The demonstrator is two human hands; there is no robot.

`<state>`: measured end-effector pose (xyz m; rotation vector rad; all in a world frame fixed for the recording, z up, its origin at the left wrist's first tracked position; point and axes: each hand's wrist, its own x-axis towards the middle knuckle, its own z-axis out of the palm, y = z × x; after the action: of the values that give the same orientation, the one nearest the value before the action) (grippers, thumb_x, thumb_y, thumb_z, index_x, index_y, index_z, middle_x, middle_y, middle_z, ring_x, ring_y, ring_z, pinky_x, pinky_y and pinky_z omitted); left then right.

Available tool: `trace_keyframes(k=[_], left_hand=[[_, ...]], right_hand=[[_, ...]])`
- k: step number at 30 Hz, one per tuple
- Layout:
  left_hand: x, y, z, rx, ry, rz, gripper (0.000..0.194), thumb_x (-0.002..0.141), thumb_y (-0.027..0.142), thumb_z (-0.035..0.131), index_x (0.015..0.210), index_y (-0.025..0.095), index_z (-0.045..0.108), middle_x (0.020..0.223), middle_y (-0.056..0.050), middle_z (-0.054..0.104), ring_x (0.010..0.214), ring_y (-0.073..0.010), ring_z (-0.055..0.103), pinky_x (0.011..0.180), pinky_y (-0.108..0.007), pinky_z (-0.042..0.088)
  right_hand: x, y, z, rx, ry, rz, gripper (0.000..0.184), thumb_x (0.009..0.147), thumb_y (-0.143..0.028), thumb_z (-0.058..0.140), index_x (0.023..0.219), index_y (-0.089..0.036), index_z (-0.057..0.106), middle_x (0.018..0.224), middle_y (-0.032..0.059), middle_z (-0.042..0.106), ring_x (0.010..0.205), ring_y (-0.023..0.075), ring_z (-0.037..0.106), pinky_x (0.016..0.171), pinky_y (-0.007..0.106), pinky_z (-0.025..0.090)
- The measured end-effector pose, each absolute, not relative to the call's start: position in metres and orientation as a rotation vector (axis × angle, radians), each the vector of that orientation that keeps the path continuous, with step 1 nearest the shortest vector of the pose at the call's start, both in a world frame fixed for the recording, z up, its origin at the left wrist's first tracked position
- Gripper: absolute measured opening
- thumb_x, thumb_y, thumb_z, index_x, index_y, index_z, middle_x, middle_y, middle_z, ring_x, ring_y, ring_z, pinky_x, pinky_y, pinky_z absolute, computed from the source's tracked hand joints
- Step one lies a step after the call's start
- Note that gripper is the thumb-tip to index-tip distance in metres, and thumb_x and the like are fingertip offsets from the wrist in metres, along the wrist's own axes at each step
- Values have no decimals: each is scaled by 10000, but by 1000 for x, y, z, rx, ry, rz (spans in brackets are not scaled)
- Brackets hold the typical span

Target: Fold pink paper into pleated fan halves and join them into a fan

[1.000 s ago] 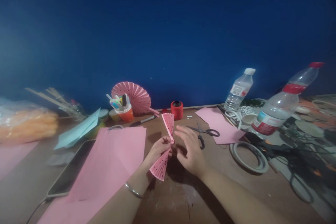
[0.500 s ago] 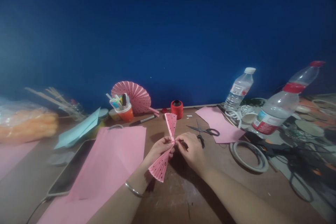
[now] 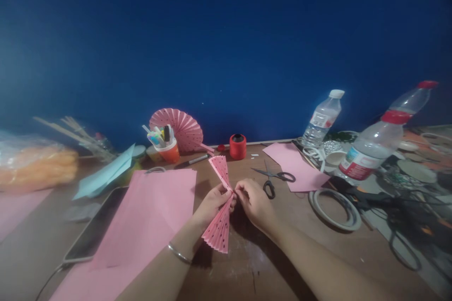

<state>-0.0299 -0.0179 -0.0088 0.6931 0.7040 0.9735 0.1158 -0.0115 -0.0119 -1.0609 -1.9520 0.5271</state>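
A pleated pink paper fan with dark dots (image 3: 219, 228) is pinched in at its middle and flares at both ends like a bow. My left hand (image 3: 213, 204) grips it at the narrow middle, thumb in front and fingers behind. A thin red band, perhaps thread, shows at that waist. My right hand (image 3: 254, 202) is closed in a pinch just right of the waist; whatever is between its fingertips is too small to make out. Beyond the hands stands a red spool-like container (image 3: 238, 146). Black-handled scissors (image 3: 270, 178) lie opened on the table to the right.
Pink paper sheets (image 3: 151, 216) and a phone (image 3: 95, 230) lie at left. Behind are a pen cup (image 3: 169, 153), a marker (image 3: 192, 162) and a round pleated fan (image 3: 180, 127). At right are a pink paper piece (image 3: 296, 167), tape rolls (image 3: 316, 211) and plastic bottles (image 3: 363, 157).
My right hand has gone from spread fingers to a pinch at the fan's waist, then slightly right. The folded fan has tilted, its top end swinging right, then left.
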Motion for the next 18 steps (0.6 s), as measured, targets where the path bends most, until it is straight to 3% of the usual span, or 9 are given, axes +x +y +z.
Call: trace_keyframes(k=[18], left_hand=[[-38, -17, -10, 757, 659, 921, 216, 652, 182, 677, 836, 114, 589, 795, -44, 590, 470, -30, 475, 417, -162, 371]], right_hand=[[118, -11, -11, -1041, -1899, 481, 192, 849, -201, 356, 713, -188, 491, 706, 27, 509, 699, 165, 459, 650, 278, 339]])
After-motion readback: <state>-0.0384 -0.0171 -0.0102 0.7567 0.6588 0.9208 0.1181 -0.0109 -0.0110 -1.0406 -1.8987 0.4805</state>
